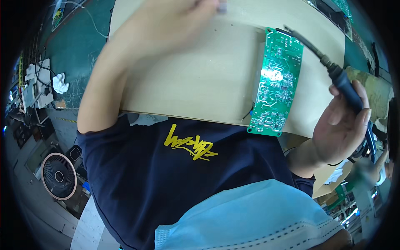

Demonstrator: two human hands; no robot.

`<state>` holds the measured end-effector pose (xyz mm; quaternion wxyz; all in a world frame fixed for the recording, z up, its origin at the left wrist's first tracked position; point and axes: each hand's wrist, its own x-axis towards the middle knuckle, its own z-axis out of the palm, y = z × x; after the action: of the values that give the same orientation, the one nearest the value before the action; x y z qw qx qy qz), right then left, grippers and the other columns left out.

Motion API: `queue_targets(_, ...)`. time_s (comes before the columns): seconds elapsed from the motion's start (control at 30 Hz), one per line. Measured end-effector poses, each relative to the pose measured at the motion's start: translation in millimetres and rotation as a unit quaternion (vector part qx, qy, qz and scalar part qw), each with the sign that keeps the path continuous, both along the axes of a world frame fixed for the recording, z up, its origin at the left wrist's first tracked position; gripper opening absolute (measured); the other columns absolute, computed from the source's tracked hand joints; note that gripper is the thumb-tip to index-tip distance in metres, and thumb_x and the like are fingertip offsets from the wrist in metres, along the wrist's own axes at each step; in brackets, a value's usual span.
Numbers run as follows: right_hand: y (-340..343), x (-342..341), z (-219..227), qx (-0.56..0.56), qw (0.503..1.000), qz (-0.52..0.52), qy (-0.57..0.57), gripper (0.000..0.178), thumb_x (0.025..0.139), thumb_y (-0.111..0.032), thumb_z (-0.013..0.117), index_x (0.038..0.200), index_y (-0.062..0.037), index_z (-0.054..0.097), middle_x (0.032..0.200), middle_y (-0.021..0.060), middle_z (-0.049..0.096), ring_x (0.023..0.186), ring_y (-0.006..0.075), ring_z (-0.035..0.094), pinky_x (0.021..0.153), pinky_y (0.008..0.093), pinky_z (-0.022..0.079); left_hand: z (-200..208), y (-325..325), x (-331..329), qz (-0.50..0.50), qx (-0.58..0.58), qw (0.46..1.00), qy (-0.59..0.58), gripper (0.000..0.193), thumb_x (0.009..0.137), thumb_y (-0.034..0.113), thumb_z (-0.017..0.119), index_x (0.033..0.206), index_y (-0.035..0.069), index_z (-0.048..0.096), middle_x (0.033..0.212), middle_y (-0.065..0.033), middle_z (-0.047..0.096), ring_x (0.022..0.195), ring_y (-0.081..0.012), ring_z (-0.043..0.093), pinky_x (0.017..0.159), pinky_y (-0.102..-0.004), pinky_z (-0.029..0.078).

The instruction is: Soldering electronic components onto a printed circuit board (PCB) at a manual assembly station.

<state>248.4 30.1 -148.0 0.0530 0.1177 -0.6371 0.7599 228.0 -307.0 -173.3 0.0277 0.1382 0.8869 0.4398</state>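
Note:
My right hand [339, 125] is closed around the dark handle of a soldering iron [343, 85]. The iron slants up and left, its metal tip over the upper end of a green circuit board [277, 83]; whether it touches cannot be told. Solder joints cover the board's upward face, and a short dark wire sticks out at its lower left. Blurred by motion, my left hand [183, 23] reaches across the far part of the work surface, partly cut off by the top edge. Its fingers seem pinched on a small greyish thing [222, 6], too smeared to name.
Under the board lies a pale tan sheet [187, 83] on a green bench top [85, 50]. A crumpled white tissue [60, 83] rests on the left. Below that side stands a round fan [59, 176]. An open cardboard box [327, 183] is at the lower right.

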Motion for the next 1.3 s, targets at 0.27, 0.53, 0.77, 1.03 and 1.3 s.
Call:
queue_targets(0.27,-55.7,-11.9,6.6,0.244,0.969,0.007,0.046,0.066,0.108,-0.037,0.040,0.134,0.0220,0.050,0.087,0.0208,0.064,0.100,0.0361,0.070,0.092,0.0392,0.050,-11.8,18.3,-25.0,0.209,0.130,0.964,0.100,0.008,0.100,0.006,0.063,0.098,0.000,0.068,0.075,0.0055,0.057,0.068,-0.0033,0.047,0.059,-0.0212,0.037)
queue_targets(0.53,-83.6,-9.2,-9.4,0.277,0.959,0.031,0.055,0.059,0.104,-0.034,0.049,0.124,0.0206,0.058,0.103,0.0341,0.067,0.093,0.0384,0.071,0.082,0.0336,0.056,-20.3,-28.6,-24.1,0.107,0.068,0.989,0.079,0.007,0.083,0.001,0.068,0.079,0.002,0.062,0.059,0.0065,0.043,0.056,-0.0018,0.039,0.053,-0.0225,0.030)
queue_targets(0.77,-95.3,-6.7,-20.3,0.248,0.967,-0.029,0.042,0.055,0.099,-0.039,0.059,0.112,0.0133,0.066,0.100,0.0255,0.067,0.068,0.0142,0.055,0.080,0.0419,0.060,-14.4,-18.0,-21.5,0.095,-0.042,0.976,0.193,0.012,0.078,0.000,0.067,0.071,0.002,0.057,0.052,0.0052,0.035,0.049,-0.0043,0.033,0.049,-0.0250,0.027)
queue_targets(1.03,-89.5,-12.7,-17.7,0.284,0.958,0.007,0.039,0.051,0.094,-0.041,0.064,0.109,0.0082,0.069,0.104,0.0233,0.070,0.072,0.0134,0.055,0.068,0.0238,0.042,-7.2,-16.6,-18.0,0.108,-0.006,0.989,0.099,0.012,0.080,0.000,0.067,0.073,0.003,0.058,0.053,0.0056,0.036,0.050,-0.0026,0.034,0.049,-0.0246,0.026)
queue_targets(1.3,-91.7,-13.1,-20.9,0.284,0.958,0.006,0.050,0.048,0.093,-0.040,0.064,0.107,0.0062,0.071,0.102,0.0222,0.071,0.077,0.0148,0.058,0.066,0.0229,0.039,-3.4,-21.5,-18.8,0.075,0.052,0.996,0.022,0.011,0.083,-0.002,0.066,0.075,0.002,0.059,0.055,0.0081,0.036,0.051,-0.0015,0.034,0.049,-0.0237,0.025)
